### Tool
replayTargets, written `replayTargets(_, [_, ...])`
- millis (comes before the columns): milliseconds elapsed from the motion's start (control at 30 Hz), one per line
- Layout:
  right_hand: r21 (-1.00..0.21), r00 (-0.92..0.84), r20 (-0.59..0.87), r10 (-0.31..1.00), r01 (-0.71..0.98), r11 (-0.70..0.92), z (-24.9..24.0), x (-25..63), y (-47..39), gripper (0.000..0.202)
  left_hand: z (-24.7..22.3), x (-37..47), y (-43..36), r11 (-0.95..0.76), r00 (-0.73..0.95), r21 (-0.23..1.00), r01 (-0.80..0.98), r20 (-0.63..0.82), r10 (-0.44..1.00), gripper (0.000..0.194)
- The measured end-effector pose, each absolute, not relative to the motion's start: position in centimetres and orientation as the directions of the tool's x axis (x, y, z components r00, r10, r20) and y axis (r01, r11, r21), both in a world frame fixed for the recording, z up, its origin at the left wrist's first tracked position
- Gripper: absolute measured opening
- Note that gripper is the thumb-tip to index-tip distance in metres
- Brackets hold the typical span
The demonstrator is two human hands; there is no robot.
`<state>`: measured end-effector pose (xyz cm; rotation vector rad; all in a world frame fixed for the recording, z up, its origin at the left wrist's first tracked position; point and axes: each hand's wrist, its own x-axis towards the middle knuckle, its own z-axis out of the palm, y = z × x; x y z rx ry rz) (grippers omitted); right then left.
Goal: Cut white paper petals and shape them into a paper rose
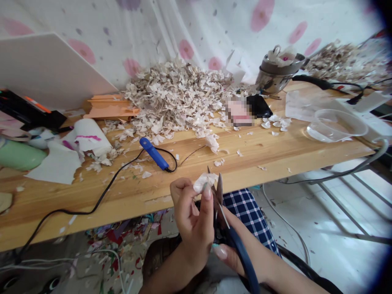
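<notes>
Between thumb and fingers, my left hand [196,218] pinches a small piece of thin white paper [204,182], crumpled and petal-like. My right hand [234,255] grips a pair of scissors [219,191] with dark blue handles. The blades point up and away from me, slightly parted, at the right edge of the paper. Whether they touch it I cannot tell. Just beyond the table's front edge, on the wood, lies a whitish paper blossom [212,143] on a thin dark stem. The handles partly hide my right fingers.
A big heap of whitish paper scraps [177,98] rests at the back. Left of centre lies a blue corded tool [154,154], its black cable running left. A metal pot [274,75], clear plastic lids [337,124], a black object [259,106] and a white paper roll [93,138] stand around.
</notes>
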<state>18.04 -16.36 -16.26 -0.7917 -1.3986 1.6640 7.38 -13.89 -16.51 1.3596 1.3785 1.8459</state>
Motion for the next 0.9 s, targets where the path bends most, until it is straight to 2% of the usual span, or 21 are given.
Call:
replayTargets(200, [-0.984, -0.461, 0.021, 0.887, -0.166, -0.063, -16.24, 18.01, -16.44, 0.038, -16.34, 7.13, -14.19, -0.377, -0.379, 0.898, 0.226, 0.437, 0.816, 0.013])
replayTargets(633, [-0.992, -0.35, 0.064, 0.935, -0.122, 0.022, -15.98, 17.8, -16.22, 0.021, -16.33, 7.06, -14.46, -0.332, -0.347, 0.924, 0.188, 0.379, 0.858, 0.016])
replayTargets(900, [-0.99, -0.361, 0.034, 0.932, -0.141, -0.018, -16.17, 17.5, -16.26, 0.029, -16.36, 7.08, -14.38, -0.335, -0.331, 0.921, 0.197, 0.384, 0.862, 0.016])
